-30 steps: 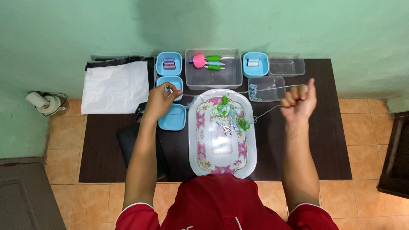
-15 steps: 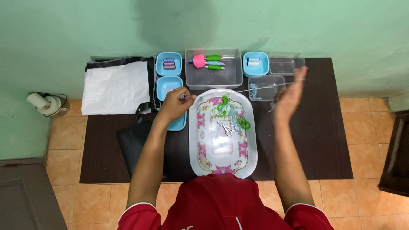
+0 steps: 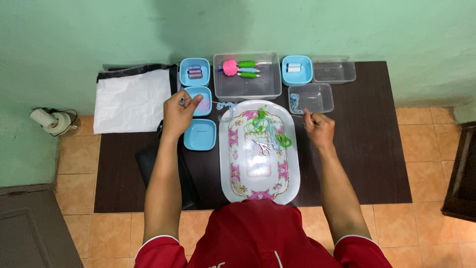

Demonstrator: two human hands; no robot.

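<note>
My left hand (image 3: 178, 113) hovers over the blue boxes left of the tray and pinches a small metal needle-like tool (image 3: 182, 101). A pale blue thread (image 3: 225, 105) runs right from it and bunches slackly at the tray's top left rim. Just right of the tray, low over the table, my right hand (image 3: 320, 129) has its fingertips pinched, apparently on the thread's other end. The oval white tray (image 3: 225, 166) with a pink flower pattern holds small scissors (image 3: 264, 147) and a tangle of green and pale blue thread (image 3: 265, 126).
At the back of the dark table (image 3: 367, 149) stand blue boxes with thread spools (image 3: 195, 72) (image 3: 297, 69), a clear tub (image 3: 247, 87) with a pink pompom and green pens, and two clear boxes (image 3: 333, 72) (image 3: 317, 99). A white cloth (image 3: 131, 101) lies at the left.
My right hand came down from its raised pull at the far right to just beside the tray. The taut thread went slack. My left hand moved right, then back left over the blue boxes.
</note>
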